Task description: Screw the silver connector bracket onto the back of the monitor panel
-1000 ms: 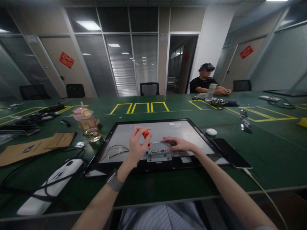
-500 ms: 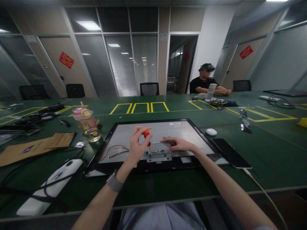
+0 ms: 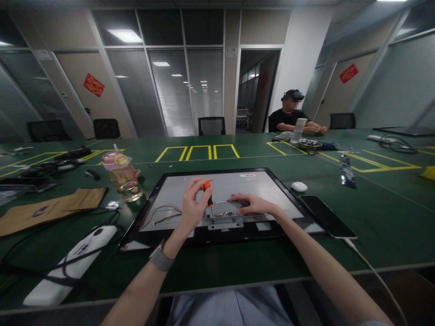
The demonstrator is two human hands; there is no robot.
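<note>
A flat display panel (image 3: 217,185) with a black frame lies back side up before me. Near its front edge sits a metal bracket with a circuit board (image 3: 226,220). My left hand (image 3: 194,203) grips an orange and black screwdriver (image 3: 210,199), held upright with its tip down at the bracket's left end. The fingers of my right hand (image 3: 253,203) are stretched out over the board's right part, touching at its back edge. Thin wires (image 3: 166,213) lie on the panel to the left of my left hand.
A bottle with a pink lid (image 3: 124,176) and a paper bag (image 3: 50,210) stand and lie at left, near a white power strip (image 3: 71,267) with black cables. To the right are a phone (image 3: 328,217) on a cable and a white case (image 3: 299,187). Across the table sits a person (image 3: 292,117).
The screwdriver's handle has turned and tilted slightly left, and my left fingers have shifted a little with it. My right hand has stayed in place.
</note>
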